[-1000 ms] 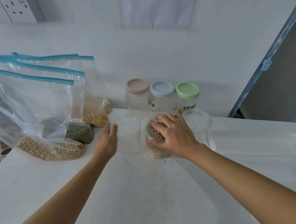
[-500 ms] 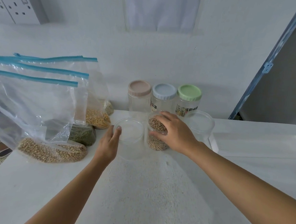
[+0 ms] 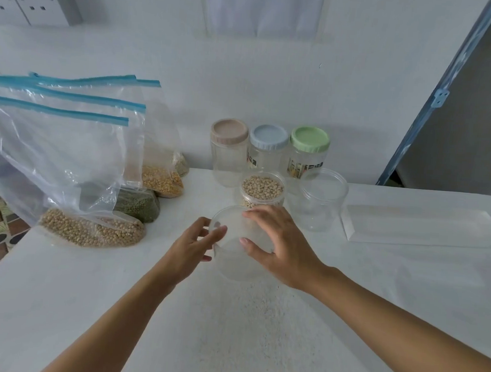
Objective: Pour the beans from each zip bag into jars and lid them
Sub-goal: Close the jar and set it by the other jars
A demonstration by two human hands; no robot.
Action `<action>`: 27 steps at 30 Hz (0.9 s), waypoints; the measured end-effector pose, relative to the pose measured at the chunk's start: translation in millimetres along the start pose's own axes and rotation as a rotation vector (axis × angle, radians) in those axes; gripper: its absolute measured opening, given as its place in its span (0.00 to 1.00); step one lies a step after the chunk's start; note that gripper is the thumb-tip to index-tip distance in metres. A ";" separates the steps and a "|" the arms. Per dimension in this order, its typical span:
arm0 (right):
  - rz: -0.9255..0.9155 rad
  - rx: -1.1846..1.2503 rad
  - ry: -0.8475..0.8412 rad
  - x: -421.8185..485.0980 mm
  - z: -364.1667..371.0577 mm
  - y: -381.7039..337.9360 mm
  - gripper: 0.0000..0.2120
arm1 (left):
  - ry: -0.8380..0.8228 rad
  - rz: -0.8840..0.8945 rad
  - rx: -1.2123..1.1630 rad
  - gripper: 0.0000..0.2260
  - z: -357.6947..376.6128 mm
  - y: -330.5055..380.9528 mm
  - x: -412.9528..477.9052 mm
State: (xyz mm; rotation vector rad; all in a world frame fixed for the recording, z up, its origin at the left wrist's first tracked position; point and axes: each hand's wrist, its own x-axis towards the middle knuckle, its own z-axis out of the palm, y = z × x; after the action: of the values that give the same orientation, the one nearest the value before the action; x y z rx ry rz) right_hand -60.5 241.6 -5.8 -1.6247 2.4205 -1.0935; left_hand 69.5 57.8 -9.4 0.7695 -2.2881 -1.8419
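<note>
Printed labels on the blue-lidded jar (image 3: 265, 158) and green-lidded jar (image 3: 307, 158) at the tabletop's (image 3: 257, 337) back edge are too small to read. Mid-tabletop, the right hand (image 3: 283, 246) curls over an empty clear jar (image 3: 230, 261) while the left hand (image 3: 194, 241) holds its left wall. Just behind stands the open bean-filled jar (image 3: 263, 188).

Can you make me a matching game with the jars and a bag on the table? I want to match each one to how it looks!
Things
1. nearest jar
2. jar just behind it
3. rightmost lidded jar
4. front zip bag

How it looks
A. green lid on top
B. empty, held by the left hand and right hand
C. blue zip strip, pale beans at the bottom
D. no lid, filled with pale beans

Pairs: 1-B, 2-D, 3-A, 4-C
</note>
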 end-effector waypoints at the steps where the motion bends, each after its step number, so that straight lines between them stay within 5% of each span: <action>1: 0.007 -0.027 0.023 -4.8 -1.2 0.6 0.24 | -0.007 -0.001 0.004 0.23 5.9 0.1 -3.9; 7: 0.096 -0.047 0.093 -21.2 -15.2 -1.9 0.19 | -0.007 0.093 0.070 0.18 52.1 0.6 -27.6; 11: 0.052 -0.065 0.006 -20.9 -21.0 0.3 0.20 | 0.052 0.077 -0.061 0.25 61.4 -5.8 -31.8; 16: 0.147 -0.100 -0.085 -12.6 -23.1 -10.0 0.08 | -0.238 0.121 0.042 0.25 47.4 -17.7 -29.7; 20: 0.107 -0.300 -0.171 -8.3 -13.8 -19.6 0.28 | -0.261 0.257 0.410 0.43 50.2 -17.8 -15.1; 23: 0.155 -0.297 -0.185 -0.7 -9.7 -22.9 0.33 | -0.175 0.381 0.241 0.36 74.8 -13.3 -0.1; 27: 0.144 -0.248 -0.049 4.0 -4.3 -24.9 0.26 | -0.130 0.386 0.204 0.28 78.6 -25.1 13.7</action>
State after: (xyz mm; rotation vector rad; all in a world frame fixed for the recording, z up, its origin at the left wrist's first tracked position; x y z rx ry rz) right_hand -44.1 235.5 12.7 -1.4853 2.6799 -0.7495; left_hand 35.3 117.8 -56.6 0.2041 -2.5109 -1.5441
